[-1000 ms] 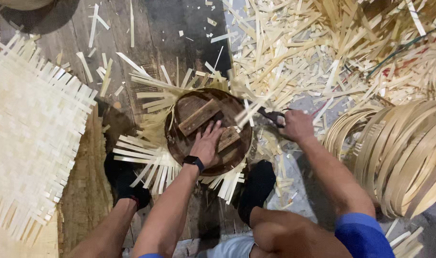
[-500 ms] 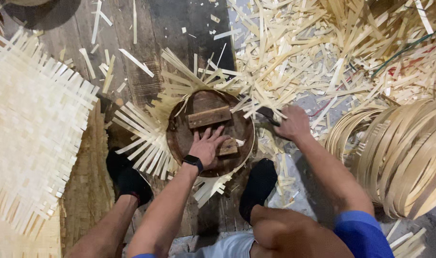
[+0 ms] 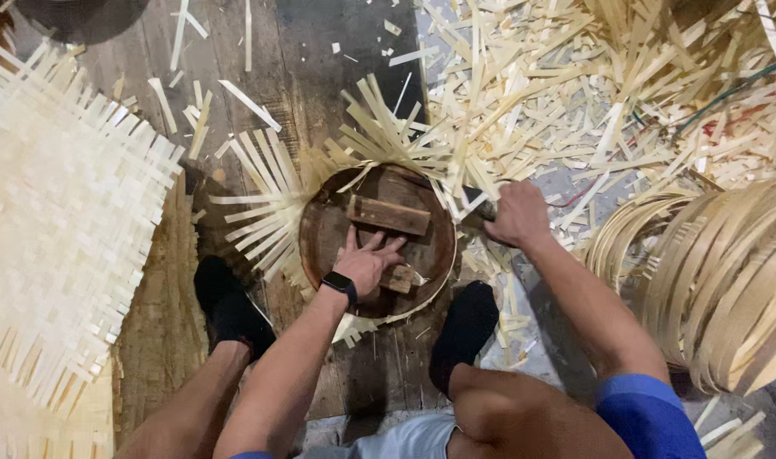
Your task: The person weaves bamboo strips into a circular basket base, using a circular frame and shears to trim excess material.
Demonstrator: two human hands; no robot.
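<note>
A round dark wooden form (image 3: 328,229) lies on the floor on top of a woven bamboo piece (image 3: 260,204) whose loose strip ends fan out around it. Two wooden crossbars (image 3: 389,215) are fixed across the form. My left hand (image 3: 369,262), with a black watch on the wrist, presses flat on the form with fingers spread. My right hand (image 3: 514,214) is at the form's right edge, closed around a dark knife handle (image 3: 475,208); the blade is hidden among the strips.
A large flat woven bamboo mat (image 3: 56,229) lies at the left. Cut bamboo strips (image 3: 592,93) are heaped at the upper right. Coiled bamboo hoops (image 3: 719,272) stand at the right. My feet in black socks (image 3: 226,306) flank the form on worn floorboards.
The form and woven piece have turned, so the crossbars now lie nearly level. My left hand stayed pressed on it. My right hand stayed at the right rim with the knife.
</note>
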